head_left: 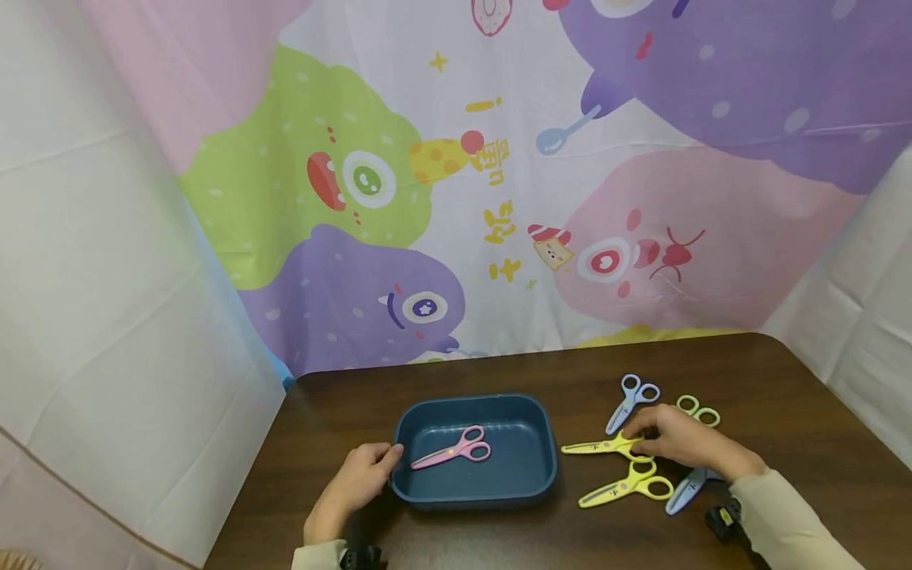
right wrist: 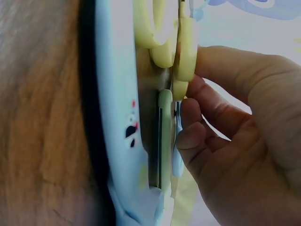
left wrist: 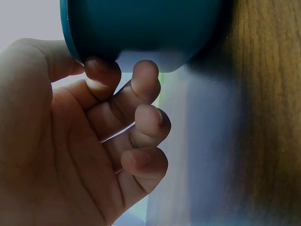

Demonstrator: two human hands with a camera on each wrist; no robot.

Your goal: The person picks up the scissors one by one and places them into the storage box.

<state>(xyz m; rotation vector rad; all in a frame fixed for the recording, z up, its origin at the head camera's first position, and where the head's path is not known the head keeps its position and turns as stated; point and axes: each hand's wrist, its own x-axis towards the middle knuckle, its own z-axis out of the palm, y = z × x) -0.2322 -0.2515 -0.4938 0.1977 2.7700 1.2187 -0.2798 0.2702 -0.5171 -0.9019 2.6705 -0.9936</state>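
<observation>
On the table sits a dark blue basin (head_left: 520, 467) with pink scissors (head_left: 443, 455) lying inside it. My left hand (head_left: 362, 483) pinches the basin's left rim between thumb and index finger; the other fingers curl loosely below, as the left wrist view shows. To the right of the basin, my right hand (head_left: 680, 435) pinches a handle loop of yellow scissors (head_left: 594, 448), whose blades point left toward the basin. In the right wrist view the thumb and index finger meet at that yellow loop (right wrist: 188, 56). A second pair of yellow scissors (head_left: 613, 494) lies just in front.
Blue scissors (head_left: 621, 413) lie behind the right hand's fingers. Green scissors (head_left: 707, 416) are partly hidden beneath that hand, and more blue scissors (head_left: 685, 492) lie near the right wrist. A cartoon-printed curtain (head_left: 513, 317) hangs at the back edge of the brown table (head_left: 335, 412).
</observation>
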